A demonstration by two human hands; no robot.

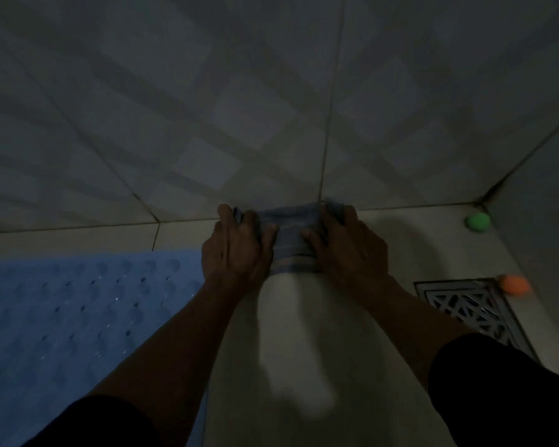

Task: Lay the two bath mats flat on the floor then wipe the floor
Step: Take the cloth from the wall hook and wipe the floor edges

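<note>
A small grey-blue striped cloth (pixel 290 240) lies on the pale floor tiles (pixel 297 350) right where the floor meets the wall. My left hand (pixel 236 246) presses down on its left end and my right hand (pixel 349 243) on its right end, fingers wrapped over the far edge. A blue bath mat (pixel 78 317) with rows of round bumps and holes lies flat on the floor at the left, its right edge under my left forearm. Only one mat is in view.
The tiled wall (pixel 271 108) rises just beyond the cloth. A metal floor drain grate (pixel 475 308) sits at the right. A green ball (pixel 478 222) and an orange ball (pixel 513 285) lie by the right corner. The room is dim.
</note>
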